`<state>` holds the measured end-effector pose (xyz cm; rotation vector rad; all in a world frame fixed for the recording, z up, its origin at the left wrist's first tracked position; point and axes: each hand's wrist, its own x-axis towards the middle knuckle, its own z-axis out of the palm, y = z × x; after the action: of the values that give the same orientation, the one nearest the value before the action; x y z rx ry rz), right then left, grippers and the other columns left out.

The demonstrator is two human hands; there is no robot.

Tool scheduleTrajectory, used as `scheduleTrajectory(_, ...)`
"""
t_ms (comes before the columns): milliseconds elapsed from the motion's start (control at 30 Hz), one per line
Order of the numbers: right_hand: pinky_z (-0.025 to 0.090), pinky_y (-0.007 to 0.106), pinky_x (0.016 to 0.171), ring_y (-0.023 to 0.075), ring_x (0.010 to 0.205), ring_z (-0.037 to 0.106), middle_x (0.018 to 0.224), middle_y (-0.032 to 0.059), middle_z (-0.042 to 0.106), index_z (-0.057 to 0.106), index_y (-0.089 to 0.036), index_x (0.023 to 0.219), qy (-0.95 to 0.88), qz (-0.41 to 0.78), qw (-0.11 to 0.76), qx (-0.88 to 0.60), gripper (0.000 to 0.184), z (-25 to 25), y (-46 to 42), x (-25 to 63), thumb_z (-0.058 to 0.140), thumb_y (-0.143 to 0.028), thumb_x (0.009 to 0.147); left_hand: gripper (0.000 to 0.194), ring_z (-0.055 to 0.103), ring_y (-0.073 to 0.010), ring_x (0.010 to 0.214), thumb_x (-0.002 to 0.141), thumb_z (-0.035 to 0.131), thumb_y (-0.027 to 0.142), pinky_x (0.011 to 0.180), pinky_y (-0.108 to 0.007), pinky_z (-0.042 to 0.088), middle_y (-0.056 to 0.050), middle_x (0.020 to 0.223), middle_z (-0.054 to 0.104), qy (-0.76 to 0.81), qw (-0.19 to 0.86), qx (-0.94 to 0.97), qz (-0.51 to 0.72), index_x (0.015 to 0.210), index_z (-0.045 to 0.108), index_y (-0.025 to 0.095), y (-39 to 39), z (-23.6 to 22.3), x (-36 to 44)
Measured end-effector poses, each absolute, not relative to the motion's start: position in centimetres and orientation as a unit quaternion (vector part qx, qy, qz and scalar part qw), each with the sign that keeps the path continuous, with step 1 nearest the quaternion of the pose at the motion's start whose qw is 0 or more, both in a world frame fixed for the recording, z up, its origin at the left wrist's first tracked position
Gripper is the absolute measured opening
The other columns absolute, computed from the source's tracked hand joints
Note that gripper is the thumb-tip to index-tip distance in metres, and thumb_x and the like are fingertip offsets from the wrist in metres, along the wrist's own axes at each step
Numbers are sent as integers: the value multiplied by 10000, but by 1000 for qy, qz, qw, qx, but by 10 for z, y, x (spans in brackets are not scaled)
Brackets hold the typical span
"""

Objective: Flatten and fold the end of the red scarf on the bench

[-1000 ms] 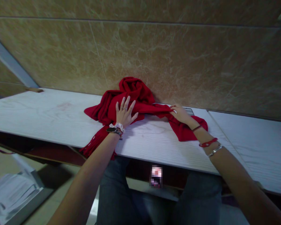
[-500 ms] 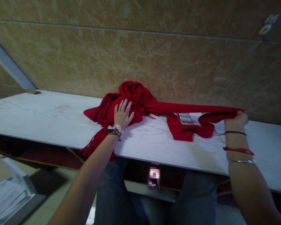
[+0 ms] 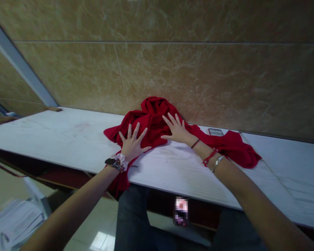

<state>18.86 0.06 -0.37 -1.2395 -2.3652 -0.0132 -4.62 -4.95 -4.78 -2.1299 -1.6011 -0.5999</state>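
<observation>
A red fringed scarf (image 3: 157,104) lies bunched on a white tabletop (image 3: 75,139) against the wall. My left hand (image 3: 133,142) rests on its near left part, palm down with fingers spread. On the right side of the bundle lies my right hand (image 3: 176,128), also flat and with its fingers apart. One loose stretch of the scarf runs out to the right, past my right forearm. Fringe at the other end hangs over the table's front edge by my left wrist. Behind the loose stretch, a small flat rectangular object (image 3: 216,132) is partly covered.
A tiled brown wall (image 3: 199,76) closes off the back of the table. Below the tabletop is a dark open shelf (image 3: 62,176). A pale box-like holder with papers (image 3: 18,218) stands at lower left. A thin cord (image 3: 274,174) crosses the table at right.
My right hand has let go of the scarf's stretched end and moved left onto the bundle. That end now lies slack on the table. My left hand's fingers have spread wider.
</observation>
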Motion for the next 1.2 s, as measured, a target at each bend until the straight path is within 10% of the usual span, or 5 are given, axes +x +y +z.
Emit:
scheduleTrajectory(200, 221, 753, 893, 490, 1332, 14, 1517, 140, -95, -61, -280, 1446, -756, 58, 275, -591, 1088, -26, 70, 134, 570, -672, 651, 884, -26, -447, 1348, 661, 676, 539, 915, -768, 114, -133, 1513, 62, -606, 192, -747, -195, 1408, 281, 280, -22, -50, -83)
scheduleTrajectory(733, 262, 649, 964, 423, 1352, 122, 1522, 144, -46, 1, -311, 1448, -788, 129, 288, -528, 856, -42, 116, 5, 395, -665, 775, 897, 21, -414, 1360, 673, 651, 498, 958, -709, 176, -136, 1515, 46, -650, 191, -712, -185, 1426, 233, 249, 43, -51, -214)
scheduleTrajectory(933, 247, 391, 1083, 189, 1367, 200, 1481, 114, 246, 155, -188, 1447, -860, 59, 316, -396, 684, -32, 105, 64, 420, -417, 859, 844, 24, -402, 1364, 699, 610, 499, 989, -684, 143, -122, 1517, 54, -637, 202, -717, -197, 1422, 254, 249, 42, -54, -213)
scheduleTrajectory(1100, 271, 620, 985, 376, 1319, 255, 1424, 169, 346, 421, -172, 1332, -851, -37, 150, -501, 710, -26, 72, 155, 620, -469, 719, 782, 47, -402, 1363, 746, 538, 477, 989, -688, 125, -125, 1516, 70, -629, 168, -723, -229, 1429, 228, 254, 25, -53, -210)
scheduleTrajectory(1200, 414, 502, 906, 322, 1113, 527, 1184, 175, 584, 596, -151, 1134, -848, -20, 74, -525, 396, -30, 51, 191, 586, -331, 781, 657, 75, -362, 1373, 785, 481, 370, 1018, -651, 126, -116, 1511, 119, -602, 182, -735, -252, 1406, 298, 258, 12, -43, -194)
